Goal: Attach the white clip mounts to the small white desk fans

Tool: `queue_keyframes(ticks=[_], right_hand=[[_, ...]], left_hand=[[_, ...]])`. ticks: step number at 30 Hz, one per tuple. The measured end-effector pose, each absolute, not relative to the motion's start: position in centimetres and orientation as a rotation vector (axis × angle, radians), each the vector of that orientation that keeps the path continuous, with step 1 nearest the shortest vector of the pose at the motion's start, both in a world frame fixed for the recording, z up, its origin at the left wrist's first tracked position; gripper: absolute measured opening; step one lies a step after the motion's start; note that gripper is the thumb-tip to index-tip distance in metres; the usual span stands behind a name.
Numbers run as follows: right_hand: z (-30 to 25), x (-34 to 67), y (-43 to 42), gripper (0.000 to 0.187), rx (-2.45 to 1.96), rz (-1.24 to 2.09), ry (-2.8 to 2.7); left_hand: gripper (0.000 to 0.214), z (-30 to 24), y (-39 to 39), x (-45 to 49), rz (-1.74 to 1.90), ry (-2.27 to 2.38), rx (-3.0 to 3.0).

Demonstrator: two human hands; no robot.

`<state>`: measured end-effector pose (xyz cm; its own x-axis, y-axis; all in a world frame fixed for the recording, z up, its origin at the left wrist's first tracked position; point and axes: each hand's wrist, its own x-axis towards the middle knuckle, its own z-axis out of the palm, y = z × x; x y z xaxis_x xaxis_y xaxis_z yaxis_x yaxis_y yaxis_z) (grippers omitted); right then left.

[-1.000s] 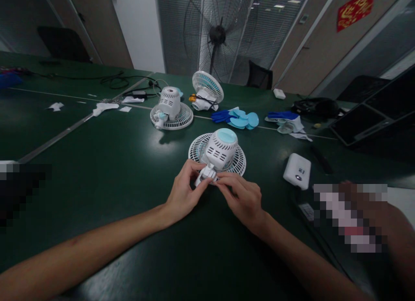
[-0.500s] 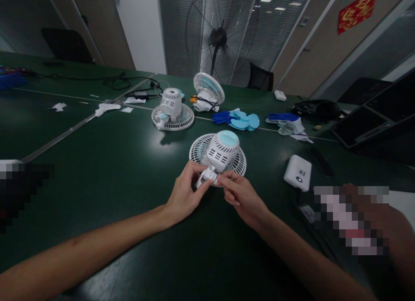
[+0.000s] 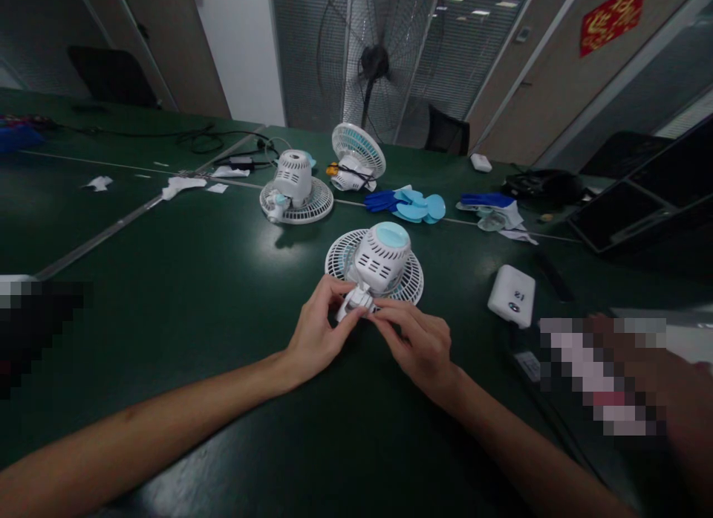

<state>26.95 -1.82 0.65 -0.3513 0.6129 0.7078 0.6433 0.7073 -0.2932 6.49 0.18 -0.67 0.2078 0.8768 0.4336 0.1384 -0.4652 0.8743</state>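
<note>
Since half a second ago the right hand [image 3: 417,347] has re-set its fingers, which are now straighter and laid side by side where they had been curled under, while the left hand [image 3: 317,328] has kept its place; the near fan [image 3: 382,261] lies grille-down on the dark green table [image 3: 223,302] in front of the person, its white motor housing upward and capped in pale blue; at its near edge the left hand grasps the white bracket [image 3: 359,299] between thumb and fingers, and the right hand's fingertips pinch the bracket's right end, though whether they also hold some smaller part I cannot tell; beyond, to the left, a second fan [image 3: 292,177] also lies grille-down, and a third fan [image 3: 356,161] leans with its grille tilted up, a dark cord around its base; a blue glove [image 3: 380,200] touches the pale-blue blades [image 3: 420,207] just right of that; farther right sits a white box [image 3: 511,295], near another person's arm [image 3: 688,399], partly hidden by a pixelated patch
</note>
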Motion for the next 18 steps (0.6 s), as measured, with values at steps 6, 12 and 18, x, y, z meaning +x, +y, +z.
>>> queue_keyframes(ticks=[6, 12, 18], right_hand=[[0.3, 26.3, -2.2, 0.007, -1.137, 0.344, -1.830], [0.4, 25.4, -1.1, 0.025, -1.221, 1.295, -1.213], [0.2, 25.9, -1.7, 0.018, -1.206, 0.841, -1.507]], left_hand=[[0.021, -0.7, 0.1, 6.4, 1.306, 0.952, 1.767], [0.021, -0.7, 0.0, 6.3, 1.269, 0.970, 1.778], [0.022, -0.7, 0.1, 6.4, 1.279, 0.963, 1.777]])
